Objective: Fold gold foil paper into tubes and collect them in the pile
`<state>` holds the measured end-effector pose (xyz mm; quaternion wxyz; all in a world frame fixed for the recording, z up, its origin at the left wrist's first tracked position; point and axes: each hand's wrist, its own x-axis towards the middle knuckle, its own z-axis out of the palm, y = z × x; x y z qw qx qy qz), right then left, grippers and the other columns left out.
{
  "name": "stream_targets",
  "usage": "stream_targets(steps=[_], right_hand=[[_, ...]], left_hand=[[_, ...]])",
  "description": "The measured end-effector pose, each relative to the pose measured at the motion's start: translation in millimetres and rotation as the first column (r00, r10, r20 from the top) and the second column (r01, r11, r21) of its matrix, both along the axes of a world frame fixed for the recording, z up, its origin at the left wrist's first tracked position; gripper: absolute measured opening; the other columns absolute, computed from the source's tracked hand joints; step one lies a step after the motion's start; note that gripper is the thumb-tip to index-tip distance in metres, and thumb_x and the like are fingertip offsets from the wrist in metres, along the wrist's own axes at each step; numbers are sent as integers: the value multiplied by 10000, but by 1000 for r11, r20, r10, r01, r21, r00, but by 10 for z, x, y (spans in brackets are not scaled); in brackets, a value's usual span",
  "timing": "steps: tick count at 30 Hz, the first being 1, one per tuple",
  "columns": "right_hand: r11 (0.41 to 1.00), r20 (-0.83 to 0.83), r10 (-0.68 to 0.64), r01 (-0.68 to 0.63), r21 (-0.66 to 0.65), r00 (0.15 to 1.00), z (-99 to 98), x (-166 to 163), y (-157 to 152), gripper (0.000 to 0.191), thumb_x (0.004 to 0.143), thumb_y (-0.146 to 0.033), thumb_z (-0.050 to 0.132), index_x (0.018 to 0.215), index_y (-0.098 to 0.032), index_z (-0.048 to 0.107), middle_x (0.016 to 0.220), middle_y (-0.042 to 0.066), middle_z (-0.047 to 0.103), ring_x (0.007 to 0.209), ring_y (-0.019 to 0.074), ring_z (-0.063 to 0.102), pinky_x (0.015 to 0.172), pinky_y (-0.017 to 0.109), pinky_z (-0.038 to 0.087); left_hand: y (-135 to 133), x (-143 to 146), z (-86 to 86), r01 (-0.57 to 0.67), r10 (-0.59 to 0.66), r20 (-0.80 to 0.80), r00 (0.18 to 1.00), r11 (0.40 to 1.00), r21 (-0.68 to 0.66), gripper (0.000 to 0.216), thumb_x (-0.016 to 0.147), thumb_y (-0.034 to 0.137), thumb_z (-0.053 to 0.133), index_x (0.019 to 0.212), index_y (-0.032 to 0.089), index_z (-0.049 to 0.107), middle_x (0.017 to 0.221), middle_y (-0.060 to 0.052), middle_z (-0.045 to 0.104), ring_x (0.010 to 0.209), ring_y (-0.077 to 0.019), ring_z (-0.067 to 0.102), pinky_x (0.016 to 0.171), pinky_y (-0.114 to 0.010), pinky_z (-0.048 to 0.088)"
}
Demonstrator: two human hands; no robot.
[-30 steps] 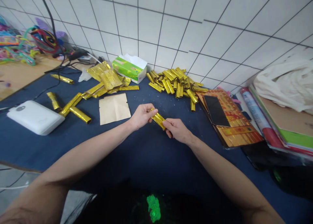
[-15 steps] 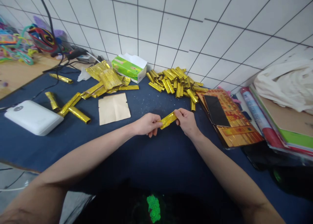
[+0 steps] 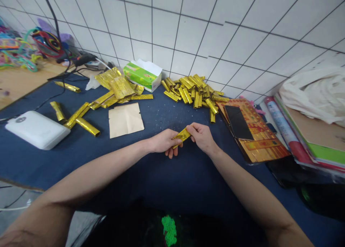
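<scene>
Between my two hands, above the dark blue cloth [image 3: 151, 114], is a short strip of folded gold foil paper [image 3: 183, 135]. My left hand [image 3: 165, 141] pinches its near left end, thumb on top and the other fingers curled beneath. At the far right end, my right hand [image 3: 201, 135] grips it between thumb and fingers. A heap of folded gold paper tubes [image 3: 195, 89] lies beyond my hands, by the wall. Left of them, a square of tan paper [image 3: 126, 120] rests flat, with several flat gold foil sheets [image 3: 121, 87] behind it.
A green tissue box [image 3: 142, 74] stands against the tiled wall. At left sit a white rounded device [image 3: 37, 129] and loose gold tubes [image 3: 87, 126]. On the right, a black phone [image 3: 238, 122] lies on a red and gold packet [image 3: 258, 132], beside stacked folders [image 3: 320, 135].
Both hands have come slightly nearer to me with the gold foil strip. My right hand has shifted left, closer to my left hand, and the strip tilts more steeply.
</scene>
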<state>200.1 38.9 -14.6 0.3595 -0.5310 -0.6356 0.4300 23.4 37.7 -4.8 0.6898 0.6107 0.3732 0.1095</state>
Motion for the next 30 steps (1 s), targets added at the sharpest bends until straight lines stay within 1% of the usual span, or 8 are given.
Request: stream_targets(steps=[2,8,18,20,22,26,28,30], right_hand=[[1000,-47,10,-10,-20,999,-1,0,-2,375,795,-508,481,612,-181,493,414,-63,412,373,60,327,389,213,252],[967,-97,206,-218,-135,974,33,-39,-37,365,720,-511,581,623,-164,521,425,-73,403,379,50,305,392,215,227],[970,-123,169,-187,-156,978,-56,65,43,447,803,-552,439,600,-162,518,426,-54,402,361,49,288,370,216,178],[974,-124,147,-165,-153,981,-48,53,27,449,802,-553,431,599,-163,525,405,-54,402,353,53,297,368,216,186],[979,-118,133,-149,-139,984,-26,20,-9,431,790,-540,454,595,-164,534,380,-60,392,342,53,294,367,214,193],[951,-76,255,-264,-163,964,39,-64,-96,381,773,-493,494,613,-156,572,379,-64,410,343,46,301,375,205,229],[917,-74,330,-338,-213,941,67,-84,-114,362,771,-480,505,641,-152,586,394,-61,432,355,47,330,386,197,263],[894,-90,354,-365,-259,931,84,-86,-111,371,774,-497,502,657,-153,576,423,-55,458,370,52,364,389,191,294]], left_hand=[[5,-7,-5,-24,23,20,1000,999,28,156,866,206,364,765,147,468,456,50,537,312,-61,472,320,-138,338],[-16,1,16,-46,41,43,998,992,117,126,834,207,390,758,148,470,448,61,509,309,-44,426,325,-128,311],[25,-39,74,-27,27,4,1000,987,158,100,801,192,445,723,149,490,411,81,458,299,-36,375,320,-131,297],[70,-68,52,-91,88,24,996,984,152,112,803,212,476,716,143,492,421,76,480,299,-31,400,316,-123,300],[130,-98,25,-246,238,78,968,960,133,136,802,235,510,711,139,482,445,57,528,310,-40,452,322,-125,323],[232,-148,-18,-547,515,224,827,830,108,183,800,268,542,696,137,466,469,27,574,354,-75,532,345,-147,380],[245,-161,-19,-573,536,239,810,810,128,197,803,273,541,679,137,470,443,40,550,322,-60,496,321,-136,343],[225,-157,3,-542,505,221,834,825,158,203,806,268,539,664,137,475,413,57,519,279,-33,425,297,-123,292]])
